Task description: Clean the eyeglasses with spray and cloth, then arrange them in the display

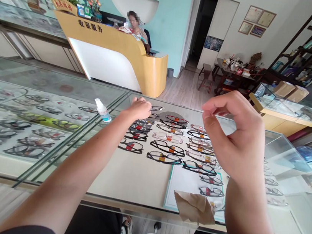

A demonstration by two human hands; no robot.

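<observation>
My left hand [139,109] reaches far across the glass counter [135,180], fingers closed on a dark pair of glasses [156,109] at the back of the rows. Several pairs of glasses [166,147] lie in rows on the counter just right of that hand. My right hand [236,138] hovers raised above the right side of the rows, fingers curled with thumb and forefinger close together; nothing shows in it. A brown cleaning cloth [194,207] lies crumpled near the counter's front edge, below my right hand.
A small white spray bottle [103,110] lies on the glass left of my left hand. More glasses fill the display case [12,127] at left. A person sits behind a yellow reception desk [118,57] beyond. A glass case [296,109] and shelves stand at right.
</observation>
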